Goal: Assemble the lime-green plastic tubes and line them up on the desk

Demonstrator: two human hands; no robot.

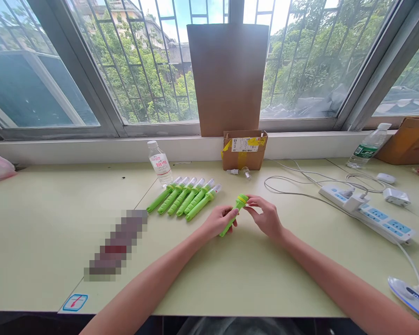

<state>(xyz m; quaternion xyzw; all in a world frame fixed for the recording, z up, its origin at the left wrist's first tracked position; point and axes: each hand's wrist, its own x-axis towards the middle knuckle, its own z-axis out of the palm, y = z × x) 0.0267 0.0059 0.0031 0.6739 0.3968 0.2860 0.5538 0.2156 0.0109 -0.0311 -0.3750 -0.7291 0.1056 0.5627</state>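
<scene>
My left hand (219,220) grips the shaft of a green plastic stick-shaped tool (234,214), held just above the pale green table (42,232). My right hand (265,216) pinches at the tool's ribbed green head with thumb and fingers. Just left of my hands lies a row of several matching green tools (185,195) with clear caps, side by side on the table.
A small cardboard box (243,150) stands by the sill with a little clear vial (246,173) before it. A water bottle (159,163) stands left of it. A power strip (368,213) with cables lies to the right; another bottle (370,146) and carton (410,139) sit far right.
</scene>
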